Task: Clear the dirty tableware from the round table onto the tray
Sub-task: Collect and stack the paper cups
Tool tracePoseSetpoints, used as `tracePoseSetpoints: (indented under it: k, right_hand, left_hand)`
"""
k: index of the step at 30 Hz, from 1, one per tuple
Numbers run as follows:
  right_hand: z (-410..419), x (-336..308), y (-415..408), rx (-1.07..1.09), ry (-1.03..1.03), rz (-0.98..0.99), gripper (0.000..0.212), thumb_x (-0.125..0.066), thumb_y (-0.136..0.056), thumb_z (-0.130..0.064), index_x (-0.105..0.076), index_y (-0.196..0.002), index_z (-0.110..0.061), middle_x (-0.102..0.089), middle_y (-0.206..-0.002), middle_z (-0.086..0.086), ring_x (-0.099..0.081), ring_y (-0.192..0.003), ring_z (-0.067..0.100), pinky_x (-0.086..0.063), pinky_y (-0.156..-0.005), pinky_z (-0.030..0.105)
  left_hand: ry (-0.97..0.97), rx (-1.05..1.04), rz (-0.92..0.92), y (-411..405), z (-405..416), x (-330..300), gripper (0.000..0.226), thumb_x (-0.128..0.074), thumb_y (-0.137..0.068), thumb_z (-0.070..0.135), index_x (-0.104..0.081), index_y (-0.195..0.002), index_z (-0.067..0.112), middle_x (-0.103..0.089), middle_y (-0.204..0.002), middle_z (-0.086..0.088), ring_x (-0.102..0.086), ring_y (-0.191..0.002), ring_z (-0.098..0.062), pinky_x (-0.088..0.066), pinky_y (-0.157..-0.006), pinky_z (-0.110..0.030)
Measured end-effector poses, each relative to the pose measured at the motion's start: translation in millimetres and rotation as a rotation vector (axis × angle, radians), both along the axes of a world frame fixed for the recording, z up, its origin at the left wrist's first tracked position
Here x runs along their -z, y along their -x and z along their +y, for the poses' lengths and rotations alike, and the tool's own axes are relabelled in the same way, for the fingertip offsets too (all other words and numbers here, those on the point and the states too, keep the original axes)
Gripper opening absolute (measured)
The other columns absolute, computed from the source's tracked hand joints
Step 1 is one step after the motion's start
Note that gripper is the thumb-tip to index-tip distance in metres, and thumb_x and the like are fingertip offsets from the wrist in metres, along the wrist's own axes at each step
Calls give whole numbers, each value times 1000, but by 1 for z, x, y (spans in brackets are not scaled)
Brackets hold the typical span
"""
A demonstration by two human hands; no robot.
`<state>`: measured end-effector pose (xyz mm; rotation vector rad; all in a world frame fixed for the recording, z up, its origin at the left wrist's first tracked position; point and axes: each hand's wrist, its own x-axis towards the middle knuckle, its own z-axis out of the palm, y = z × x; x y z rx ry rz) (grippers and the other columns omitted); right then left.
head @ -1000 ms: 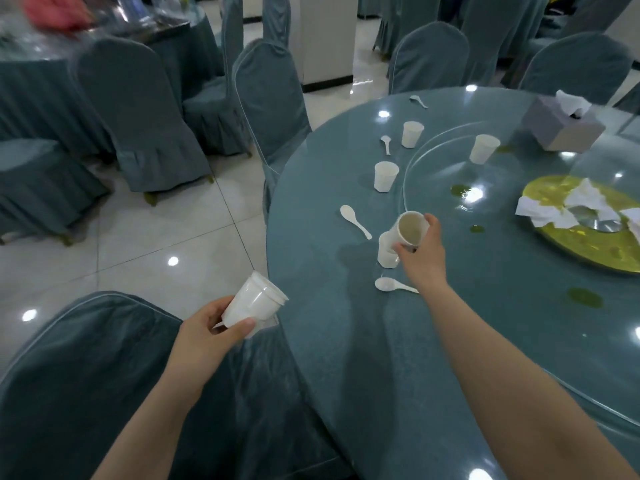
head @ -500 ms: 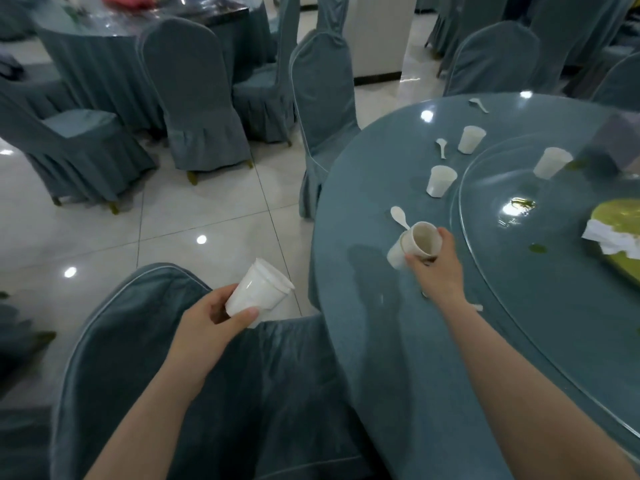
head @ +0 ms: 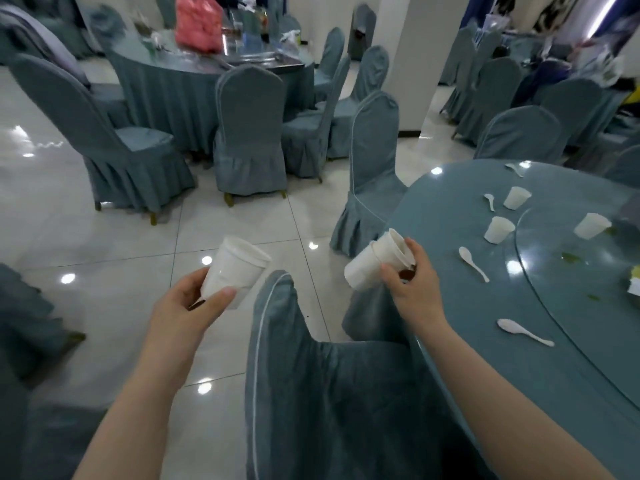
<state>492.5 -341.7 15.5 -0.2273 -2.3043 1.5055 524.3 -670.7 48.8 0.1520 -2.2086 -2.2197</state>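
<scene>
My left hand [head: 188,311] grips a stack of white paper cups [head: 235,271] over the floor, left of the round table [head: 519,341]. My right hand [head: 414,284] holds two nested white cups [head: 375,265], tilted on their side, at the table's left edge. On the table stand three more white cups: one near the edge [head: 498,229], one farther back [head: 516,197], one on the glass turntable [head: 592,226]. White plastic spoons lie on the table: one near my right forearm [head: 523,331], one by the turntable [head: 472,263], one beside the far cup [head: 490,201].
A covered chair [head: 311,375] stands right in front of me between my arms. Another chair [head: 372,168] is pushed against the table's far left side. More covered chairs and a cluttered table [head: 214,64] with a red bag fill the background. Green spills mark the turntable [head: 571,258].
My right hand lifted two nested cups off the table and carried them left to the table's edge. My view swung left, and the left hand with its cups rose.
</scene>
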Motion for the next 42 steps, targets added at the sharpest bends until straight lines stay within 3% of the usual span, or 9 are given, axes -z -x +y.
tracePoseSetpoints:
  k: [3,7,12,17,22,26,31,38,42]
  right_hand:
    - [-66,-12,4,-50,-27,19,60,-67,-82,-38,-44,-135,-21,-59,-114,-3,-59,-100,15,-51,-88,35]
    - [-143,-29,8,-91,37,6,52,-64,-87,-34,-46,-133,-19,-60,-110,-1,-60,-99,20,-55,-85,46]
    - [-228,-56,21,-197,106,4,43,-61,-86,-43,-55,-123,-20,-62,-99,-6,-64,-85,11,-60,-71,34]
    - [-293,-55,37,-378,98,11,7,-57,-90,-40,-58,-96,-37,-66,-81,-11,-66,-72,9,-58,-62,30]
    - [-333,-41,61,-525,25,-105,50,-45,-84,-60,-58,-120,-28,-64,-93,-12,-64,-82,11,-58,-68,32]
    - [-336,-28,102,-505,146,-222,48,-48,-94,-45,-50,-135,-20,-58,-116,-10,-60,-95,7,-55,-70,21]
    - [-312,-23,177,-554,333,-300,29,-57,-93,-23,-60,-121,-27,-64,-119,-4,-64,-101,12,-55,-85,28]
    - [-263,-33,295,-737,286,-394,58,-69,-83,-8,-50,-133,-29,-57,-129,-12,-60,-113,6,-52,-92,27]
    - [-241,-39,350,-706,276,-419,59,-70,-82,-5,-49,-133,-27,-58,-125,-13,-60,-110,1,-52,-82,17]
  left_hand:
    - [13,15,13,-1,-51,2,30,-73,-79,23,-65,-99,45,-71,-102,14,-67,-95,-6,-51,-87,-34]
    - [39,5,10,-5,-105,-1,33,-73,-80,14,-64,-98,40,-70,-100,9,-66,-93,-9,-52,-87,-34]
    - [97,22,15,-3,-153,-5,38,-77,-76,16,-63,-102,41,-70,-100,11,-66,-84,-2,-50,-72,-22]
    - [113,1,32,8,-175,-5,39,-78,-75,14,-65,-100,40,-71,-94,14,-66,-80,-1,-48,-60,-10]
    - [109,-19,6,31,-195,-1,39,-78,-74,14,-66,-106,33,-71,-97,11,-67,-82,-3,-50,-62,-12]
    - [141,16,-14,72,-209,7,40,-79,-73,14,-67,-105,34,-72,-95,12,-67,-82,-2,-48,-60,-9]
    - [169,95,-38,161,-202,13,43,-81,-70,12,-69,-101,38,-72,-94,16,-69,-83,-3,-51,-61,-11]
    - [201,236,-48,299,-171,6,44,-82,-67,11,-72,-99,39,-73,-98,11,-69,-88,-8,-52,-67,-15]
    - [215,260,-54,364,-153,9,45,-83,-67,16,-70,-104,37,-72,-98,15,-69,-86,-4,-53,-66,-14]
